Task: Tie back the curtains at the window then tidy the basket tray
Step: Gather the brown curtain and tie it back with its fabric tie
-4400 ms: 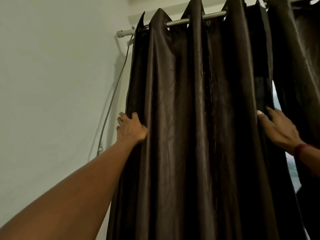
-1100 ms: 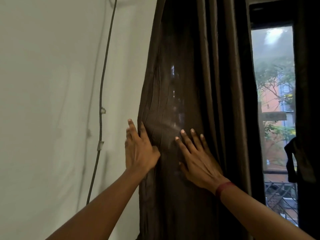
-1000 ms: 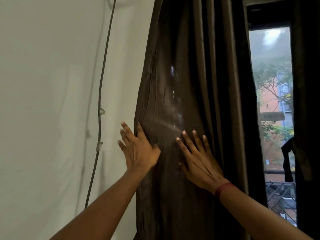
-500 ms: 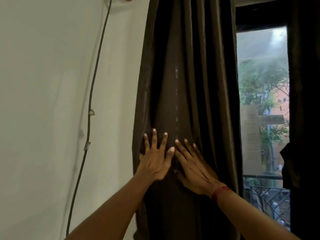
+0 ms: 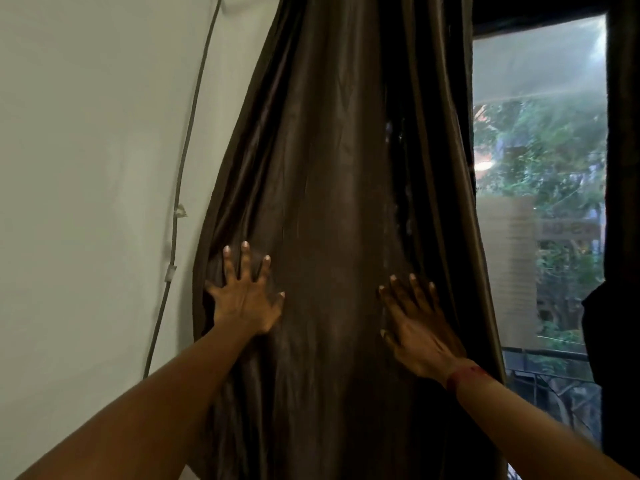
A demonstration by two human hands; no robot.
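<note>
1. Curtain (image 5: 329,168): the dark brown cloth hangs in loose folds between the pale wall on the left and the window on the right. No tie band shows, and the basket tray is out of view.
2. Cable (image 5: 187,150): a thin grey cord runs down the wall just beside the curtain's left edge, apart from it. The cloth is best kept off it while it is gathered.
3. Left hand (image 5: 246,299): it lies flat on the curtain near the left edge, fingers spread and straight, pressing the cloth. Its grip is released and grasps nothing.
4. Between the hands the cloth spreads wide, so the step in hand looks like bunching it before tying. To do it well:
   - Both palms should sweep the outer edges inward at one height.
   - The fingers should then curl round the whole bundle so that no fold slips out.
   - The sheen suggests slippery cloth, so one hand should clasp it firmly while the other fetches a tie.
5. Right hand (image 5: 419,327): it lies flat on the curtain's right part, fingers straight, with a red band (image 5: 464,374) at the wrist. Its grip is released too, only pressing.
6. Window (image 5: 540,202): bare glass beside the curtain, with trees outside.
7. Second curtain (image 5: 623,168): a dark strip at the far right edge, not yet tied as far as can be seen.
</note>
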